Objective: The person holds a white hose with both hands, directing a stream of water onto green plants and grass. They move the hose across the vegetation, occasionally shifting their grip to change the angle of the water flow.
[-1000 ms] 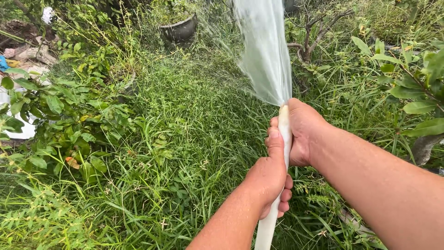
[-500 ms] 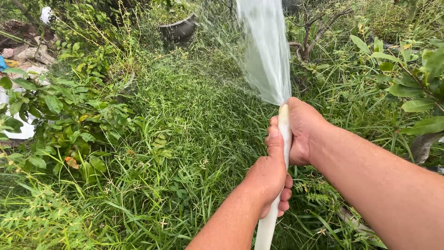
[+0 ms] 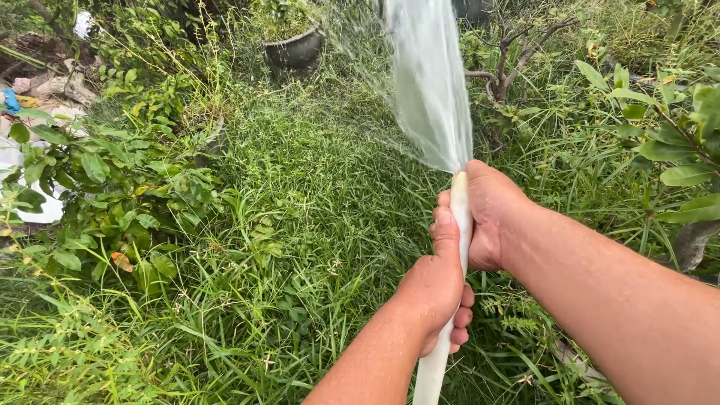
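Both my hands grip a pale cream water hose [image 3: 433, 371] that runs up from the bottom edge. My left hand [image 3: 436, 285] wraps its lower part, thumb pointing up along it. Higher up, my right hand [image 3: 489, 217] closes on the hose end and pinches the mouth. A flat fan of water [image 3: 429, 82] shoots from there upward and away over the grass [image 3: 300, 187]. The hose mouth itself is mostly hidden by my right hand.
A dark round pot [image 3: 294, 49] stands in the weeds at the back. A leafy shrub [image 3: 112, 195] fills the left, a bare-branched small tree [image 3: 504, 64] stands behind the spray, and a broad-leaved plant [image 3: 675, 142] is on the right. Rubble and white scraps [image 3: 37, 97] lie far left.
Both hands keep the same hold on the hose and the spray continues. The view has shifted slightly, so the surroundings sit a little lower and to the right.
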